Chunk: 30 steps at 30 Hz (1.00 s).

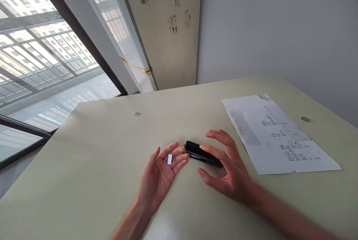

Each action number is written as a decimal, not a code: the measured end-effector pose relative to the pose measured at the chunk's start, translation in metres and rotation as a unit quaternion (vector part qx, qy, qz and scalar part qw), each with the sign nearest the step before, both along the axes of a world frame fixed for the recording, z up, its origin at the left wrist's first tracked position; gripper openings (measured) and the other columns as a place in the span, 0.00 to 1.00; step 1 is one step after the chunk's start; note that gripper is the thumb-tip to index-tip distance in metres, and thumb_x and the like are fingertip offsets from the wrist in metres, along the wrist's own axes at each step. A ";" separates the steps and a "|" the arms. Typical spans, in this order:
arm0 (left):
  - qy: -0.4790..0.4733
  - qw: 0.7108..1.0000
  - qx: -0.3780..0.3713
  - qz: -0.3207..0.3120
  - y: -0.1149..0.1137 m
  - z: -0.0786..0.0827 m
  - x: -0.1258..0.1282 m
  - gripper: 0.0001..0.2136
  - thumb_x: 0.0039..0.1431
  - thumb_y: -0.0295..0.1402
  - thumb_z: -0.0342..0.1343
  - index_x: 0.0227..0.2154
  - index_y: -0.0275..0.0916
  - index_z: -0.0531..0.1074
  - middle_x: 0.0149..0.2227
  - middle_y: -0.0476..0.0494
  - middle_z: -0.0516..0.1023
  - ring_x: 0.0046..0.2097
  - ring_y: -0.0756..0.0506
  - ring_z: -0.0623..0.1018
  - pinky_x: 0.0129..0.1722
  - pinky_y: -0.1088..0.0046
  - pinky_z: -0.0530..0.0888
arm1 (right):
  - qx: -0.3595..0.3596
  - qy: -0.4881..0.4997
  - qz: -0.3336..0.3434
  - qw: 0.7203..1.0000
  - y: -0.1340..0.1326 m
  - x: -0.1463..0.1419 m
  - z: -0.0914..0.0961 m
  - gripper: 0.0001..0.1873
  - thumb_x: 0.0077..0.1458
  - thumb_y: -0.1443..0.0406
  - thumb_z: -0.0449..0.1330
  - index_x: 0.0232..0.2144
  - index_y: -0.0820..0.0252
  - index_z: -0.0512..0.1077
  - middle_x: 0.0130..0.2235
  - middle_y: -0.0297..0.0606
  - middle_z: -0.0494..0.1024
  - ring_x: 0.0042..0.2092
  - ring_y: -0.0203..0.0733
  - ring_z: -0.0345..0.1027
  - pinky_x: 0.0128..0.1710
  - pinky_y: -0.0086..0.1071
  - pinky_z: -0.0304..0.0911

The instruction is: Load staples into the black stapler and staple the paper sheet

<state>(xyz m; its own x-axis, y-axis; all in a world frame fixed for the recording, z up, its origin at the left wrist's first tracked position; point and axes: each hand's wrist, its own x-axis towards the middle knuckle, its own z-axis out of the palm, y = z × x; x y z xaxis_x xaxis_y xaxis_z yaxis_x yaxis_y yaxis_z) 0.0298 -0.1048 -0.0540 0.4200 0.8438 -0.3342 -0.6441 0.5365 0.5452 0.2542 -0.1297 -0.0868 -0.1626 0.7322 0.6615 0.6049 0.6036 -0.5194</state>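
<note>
My left hand (163, 174) lies palm up with its fingers stretched out. On those fingers a small silvery strip of staples (169, 159) rests loose, not gripped. Just beyond the left fingertips lies a black stapler (193, 149) on the table, slanting down to the right. My right hand (228, 167) hovers over the stapler's right part, thumb and fingers spread apart. Its index finger crosses in front of the stapler; whether it touches cannot be made out. Part of the stapler is hidden behind that hand.
A printed white sheet of paper (257, 131) lies on the pale table (84, 165) to the right. Small grey strips (137, 114) are near the far left edge, and another grey piece (305, 119) is at the far right. A wall and glass panes border the table.
</note>
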 end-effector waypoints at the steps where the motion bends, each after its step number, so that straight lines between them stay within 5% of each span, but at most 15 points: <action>1: -0.011 1.000 0.006 -0.016 -0.002 0.002 0.001 0.20 0.73 0.40 0.53 0.52 0.29 0.79 0.50 0.32 0.83 0.53 0.38 0.82 0.60 0.61 0.73 | 0.007 -0.003 0.002 1.000 -0.001 0.000 0.001 0.32 0.59 0.63 0.66 0.62 0.43 0.62 0.64 0.46 0.63 0.66 0.62 0.62 0.67 0.67 0.55; 7: -0.048 0.990 0.033 -0.127 -0.014 0.005 0.008 0.28 0.75 0.48 0.46 0.61 0.30 0.74 0.64 0.28 0.73 0.65 0.32 0.73 0.69 0.53 0.61 | 0.016 -0.025 0.023 0.999 -0.006 -0.005 0.002 0.28 0.56 0.60 0.69 0.57 0.45 0.68 0.67 0.45 0.61 0.68 0.63 0.59 0.70 0.67 0.48; 17: -0.053 0.972 0.038 -0.225 -0.020 0.002 0.012 0.31 0.73 0.54 0.44 0.64 0.36 0.71 0.63 0.28 0.74 0.66 0.34 0.71 0.66 0.56 0.60 | 0.019 -0.080 0.072 0.994 -0.006 -0.004 0.003 0.15 0.58 0.61 0.72 0.47 0.47 0.79 0.77 0.35 0.43 0.72 0.65 0.52 0.70 0.68 0.45; 23: -0.068 0.971 0.022 -0.227 -0.018 -0.002 0.011 0.31 0.74 0.53 0.43 0.67 0.35 0.68 0.60 0.27 0.77 0.63 0.35 0.74 0.65 0.57 0.61 | 0.049 -0.102 0.086 0.990 -0.010 -0.002 0.008 0.09 0.64 0.62 0.67 0.47 0.47 0.77 0.71 0.42 0.64 0.70 0.55 0.59 0.70 0.62 0.52; 26: -0.072 0.972 0.024 -0.224 -0.016 -0.005 0.010 0.31 0.74 0.53 0.42 0.62 0.34 0.72 0.57 0.28 0.79 0.62 0.34 0.75 0.67 0.52 0.59 | 0.059 -0.087 0.038 0.994 -0.005 0.007 0.012 0.08 0.66 0.61 0.65 0.47 0.47 0.77 0.66 0.42 0.72 0.67 0.53 0.65 0.69 0.60 0.56; 30: -0.052 0.973 0.040 -0.220 -0.011 -0.010 0.010 0.33 0.74 0.54 0.40 0.57 0.29 0.76 0.59 0.23 0.77 0.62 0.31 0.74 0.66 0.50 0.61 | 0.102 -0.038 -0.130 0.985 0.019 0.040 0.010 0.05 0.65 0.63 0.66 0.44 0.50 0.79 0.62 0.40 0.75 0.62 0.54 0.71 0.67 0.58 0.59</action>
